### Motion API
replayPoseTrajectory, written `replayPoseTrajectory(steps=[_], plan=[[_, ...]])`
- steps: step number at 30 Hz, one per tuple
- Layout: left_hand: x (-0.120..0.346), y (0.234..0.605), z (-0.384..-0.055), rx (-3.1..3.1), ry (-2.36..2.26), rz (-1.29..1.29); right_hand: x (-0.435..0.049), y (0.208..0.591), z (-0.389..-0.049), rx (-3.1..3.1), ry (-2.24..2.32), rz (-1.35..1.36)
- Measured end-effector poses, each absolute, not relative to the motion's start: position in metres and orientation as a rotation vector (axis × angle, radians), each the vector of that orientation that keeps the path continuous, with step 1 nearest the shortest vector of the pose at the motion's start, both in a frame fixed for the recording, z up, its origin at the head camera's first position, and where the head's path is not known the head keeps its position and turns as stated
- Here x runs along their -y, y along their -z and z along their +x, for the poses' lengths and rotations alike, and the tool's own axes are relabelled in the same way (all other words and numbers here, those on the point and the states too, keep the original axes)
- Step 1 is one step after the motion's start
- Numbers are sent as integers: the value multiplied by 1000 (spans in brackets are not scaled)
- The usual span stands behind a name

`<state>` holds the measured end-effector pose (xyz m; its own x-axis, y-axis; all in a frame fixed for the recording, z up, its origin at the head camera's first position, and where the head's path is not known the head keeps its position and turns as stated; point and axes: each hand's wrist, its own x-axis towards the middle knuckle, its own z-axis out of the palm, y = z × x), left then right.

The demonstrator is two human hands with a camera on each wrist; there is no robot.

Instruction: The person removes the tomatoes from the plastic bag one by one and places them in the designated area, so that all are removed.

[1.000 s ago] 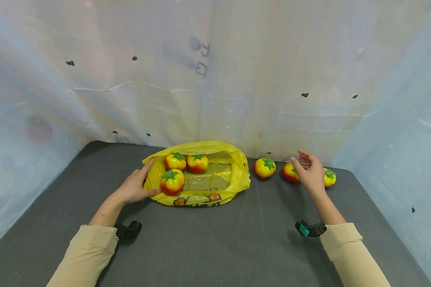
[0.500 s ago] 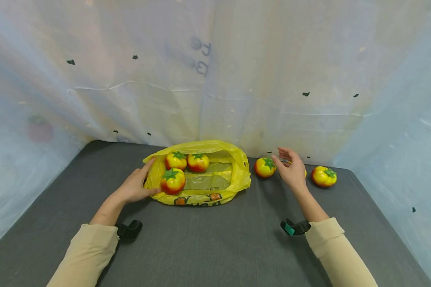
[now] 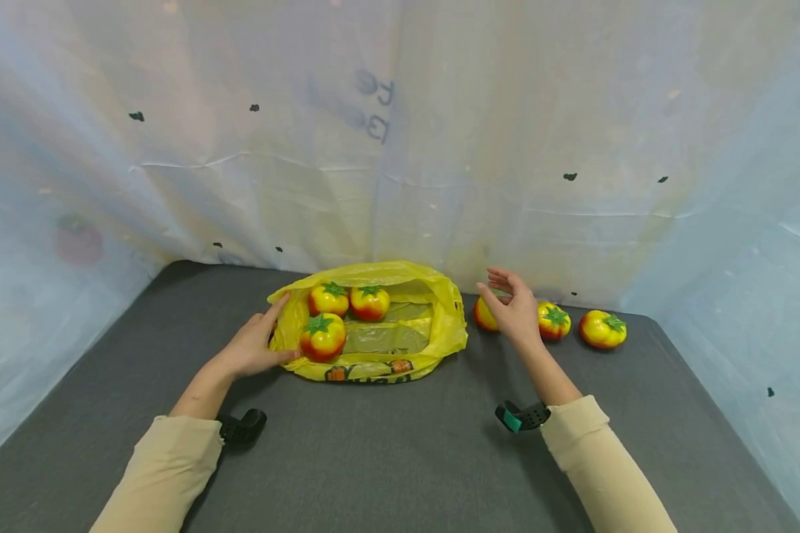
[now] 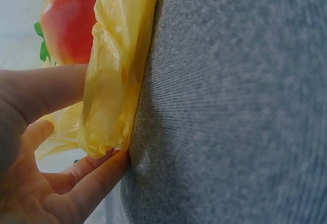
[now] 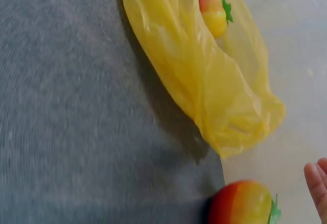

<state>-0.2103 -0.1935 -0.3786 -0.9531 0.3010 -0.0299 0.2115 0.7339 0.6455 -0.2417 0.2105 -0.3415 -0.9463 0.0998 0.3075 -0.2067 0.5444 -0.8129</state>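
Note:
A yellow plastic bag (image 3: 390,272) lies with its mouth spread open on the dark table. Inside its left half sit a front tomato (image 3: 323,337) and two others behind, red and yellow with green leaf tops. My left hand (image 3: 255,348) holds the bag's left end, thumb at the inner side and fingers outside, as the left wrist view shows. My right hand (image 3: 515,311) is over the nearest loose tomato (image 3: 484,318), partly covering it, thumb and fingers apart. In the right wrist view, fingertips (image 5: 318,188) show beside that tomato, not touching it.
Two more tomatoes stand in a row to the right, a middle one (image 3: 554,321) and an end one (image 3: 602,329). A pale plastic sheet (image 3: 493,148) hangs behind the dark table (image 3: 387,451) and along both sides.
My right hand has moved left along the row, from the middle tomato to the one nearest the bag. The two right-hand tomatoes are now uncovered. My left hand stays at the bag.

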Motion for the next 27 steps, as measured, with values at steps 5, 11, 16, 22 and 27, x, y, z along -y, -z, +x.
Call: replayPoseTrajectory(steps=[5,11,16,22,27], plan=[[193,377,-211,-2788,-1001,411,-196,341,-244,2451,-1401,134],[192,375,-211,-2777,-979,416,-178,342,-248,2431,-1471,172],[193,376,-211,-2780,-979,409,-165,346,-250,2430,-1526,207],[193,377,-211,-2780,-988,399,-151,352,-251,2454,-1524,242],[191,376,-209,-2797,-1001,418,-139,353,-250,2467,-1540,259]])
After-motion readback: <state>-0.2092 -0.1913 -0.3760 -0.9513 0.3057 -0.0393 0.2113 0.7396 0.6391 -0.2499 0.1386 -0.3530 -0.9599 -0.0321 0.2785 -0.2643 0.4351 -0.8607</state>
